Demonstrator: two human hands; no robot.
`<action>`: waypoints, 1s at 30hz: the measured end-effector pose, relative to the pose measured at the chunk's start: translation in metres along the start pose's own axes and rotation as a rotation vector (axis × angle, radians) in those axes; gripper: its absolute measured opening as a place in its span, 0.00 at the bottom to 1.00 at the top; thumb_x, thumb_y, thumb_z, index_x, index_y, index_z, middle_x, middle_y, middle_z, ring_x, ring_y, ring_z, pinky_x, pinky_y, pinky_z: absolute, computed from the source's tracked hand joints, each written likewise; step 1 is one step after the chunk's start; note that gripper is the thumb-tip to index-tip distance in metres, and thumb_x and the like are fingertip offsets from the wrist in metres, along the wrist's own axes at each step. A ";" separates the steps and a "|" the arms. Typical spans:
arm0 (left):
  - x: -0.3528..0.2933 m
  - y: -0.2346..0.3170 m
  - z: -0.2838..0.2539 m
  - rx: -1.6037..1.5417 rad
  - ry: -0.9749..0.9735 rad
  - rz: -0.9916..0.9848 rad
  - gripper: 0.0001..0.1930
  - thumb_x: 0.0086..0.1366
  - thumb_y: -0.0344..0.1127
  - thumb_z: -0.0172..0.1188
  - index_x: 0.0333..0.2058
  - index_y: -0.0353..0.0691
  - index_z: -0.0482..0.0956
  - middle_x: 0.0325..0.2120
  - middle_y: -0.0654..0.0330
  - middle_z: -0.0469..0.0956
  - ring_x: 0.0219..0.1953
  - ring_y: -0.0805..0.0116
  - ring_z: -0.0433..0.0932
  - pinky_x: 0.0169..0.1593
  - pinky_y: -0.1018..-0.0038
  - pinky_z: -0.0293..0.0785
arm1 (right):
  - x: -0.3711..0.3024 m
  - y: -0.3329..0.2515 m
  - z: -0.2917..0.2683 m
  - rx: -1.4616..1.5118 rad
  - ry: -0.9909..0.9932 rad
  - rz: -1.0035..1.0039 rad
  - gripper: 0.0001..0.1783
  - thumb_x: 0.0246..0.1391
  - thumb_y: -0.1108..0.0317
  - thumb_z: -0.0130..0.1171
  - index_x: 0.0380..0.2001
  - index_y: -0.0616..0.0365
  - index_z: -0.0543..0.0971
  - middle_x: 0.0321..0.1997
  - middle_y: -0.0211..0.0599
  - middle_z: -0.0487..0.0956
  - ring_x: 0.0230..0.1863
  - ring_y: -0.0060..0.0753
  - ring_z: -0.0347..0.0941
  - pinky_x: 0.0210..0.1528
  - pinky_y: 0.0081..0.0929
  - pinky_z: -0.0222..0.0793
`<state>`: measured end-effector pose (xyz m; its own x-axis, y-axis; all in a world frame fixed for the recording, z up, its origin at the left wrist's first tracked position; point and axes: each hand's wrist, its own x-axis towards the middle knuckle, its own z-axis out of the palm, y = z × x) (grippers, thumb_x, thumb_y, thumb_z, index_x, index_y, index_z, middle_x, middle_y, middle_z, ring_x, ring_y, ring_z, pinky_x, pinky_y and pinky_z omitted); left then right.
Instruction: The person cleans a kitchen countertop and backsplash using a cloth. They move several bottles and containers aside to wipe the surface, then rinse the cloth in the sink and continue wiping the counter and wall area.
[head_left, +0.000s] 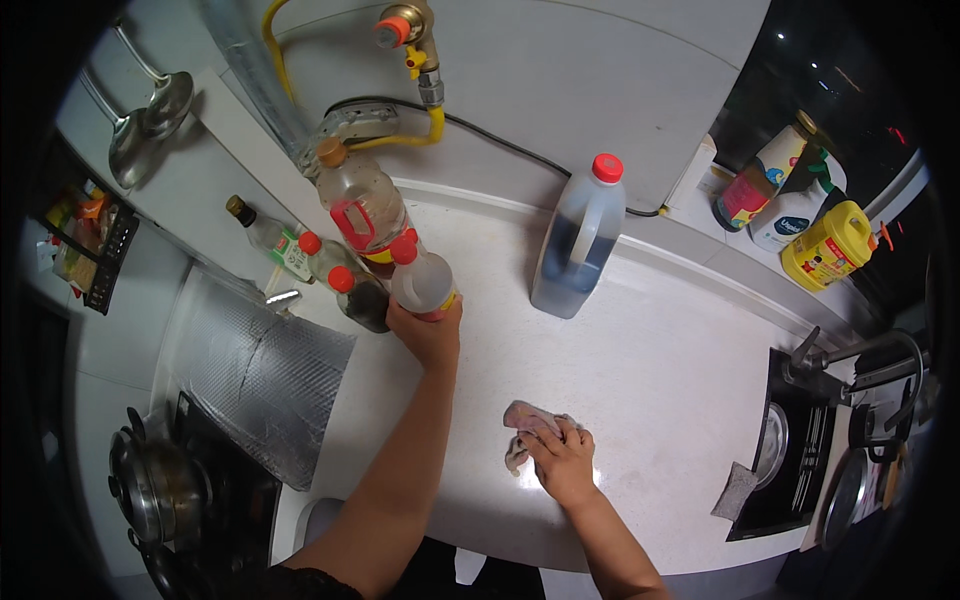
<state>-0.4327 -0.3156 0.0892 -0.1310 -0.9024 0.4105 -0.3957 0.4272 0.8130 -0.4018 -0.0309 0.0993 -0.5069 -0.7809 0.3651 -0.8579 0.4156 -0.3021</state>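
Observation:
My left hand (430,335) is closed around the lower part of a clear bottle (420,285) with a red cap, beside the other bottles at the counter's back left. Under my right hand (562,462) is a crumpled pinkish-grey cloth (528,418), pressed on the white counter (480,370); its fingers are bent over it. Close by the left hand stand a dark sauce bottle (362,303) with a red cap, another red-capped bottle (322,258), a large oil bottle (360,210) with an orange cap, and a green-labelled bottle (270,238).
A big jug (580,245) of dark liquid stands at the back. At right are a sink (790,440), faucet (860,350) and grey sponge (736,490). Cleaning bottles (790,205) line the windowsill. At left are a foil sheet (255,370) and a pot (155,485) on the stove.

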 end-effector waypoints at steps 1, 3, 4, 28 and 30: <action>0.000 -0.002 0.004 -0.001 -0.018 0.004 0.48 0.38 0.39 0.79 0.55 0.31 0.58 0.50 0.46 0.64 0.53 0.47 0.66 0.58 0.57 0.64 | 0.001 -0.002 0.001 -0.008 0.006 0.022 0.19 0.42 0.70 0.60 0.41 0.41 0.83 0.49 0.22 0.77 0.53 0.41 0.68 0.49 0.40 0.58; -0.004 -0.008 0.006 -0.001 -0.122 0.028 0.48 0.36 0.40 0.80 0.53 0.32 0.59 0.48 0.46 0.64 0.51 0.47 0.67 0.56 0.57 0.64 | 0.002 -0.003 0.002 -0.051 -0.004 0.073 0.20 0.43 0.70 0.60 0.42 0.41 0.83 0.49 0.23 0.77 0.54 0.42 0.68 0.49 0.41 0.58; -0.010 -0.013 0.000 -0.002 -0.201 0.049 0.48 0.35 0.40 0.80 0.52 0.32 0.60 0.48 0.46 0.64 0.51 0.47 0.67 0.56 0.57 0.65 | 0.002 -0.002 0.002 -0.070 -0.008 0.097 0.20 0.43 0.70 0.60 0.43 0.41 0.82 0.49 0.24 0.77 0.54 0.43 0.68 0.49 0.41 0.58; -0.157 0.176 0.141 0.020 -0.472 0.007 0.59 0.36 0.51 0.80 0.61 0.31 0.53 0.55 0.41 0.63 0.58 0.44 0.63 0.60 0.55 0.60 | -0.035 0.033 -0.017 -0.084 -0.089 0.286 0.15 0.45 0.67 0.59 0.39 0.46 0.83 0.55 0.28 0.75 0.57 0.50 0.66 0.51 0.49 0.60; -0.166 0.150 0.098 -0.277 -0.546 0.023 0.51 0.44 0.45 0.77 0.60 0.32 0.55 0.55 0.43 0.63 0.58 0.48 0.63 0.61 0.59 0.59 | -0.029 0.046 0.000 -0.158 -0.060 0.297 0.21 0.40 0.67 0.61 0.44 0.47 0.80 0.55 0.34 0.72 0.58 0.52 0.63 0.48 0.47 0.60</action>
<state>-0.5594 -0.1068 0.1026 -0.6123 -0.7599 0.2180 -0.1459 0.3796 0.9136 -0.4264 0.0108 0.0753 -0.7346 -0.6391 0.2277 -0.6785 0.6922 -0.2458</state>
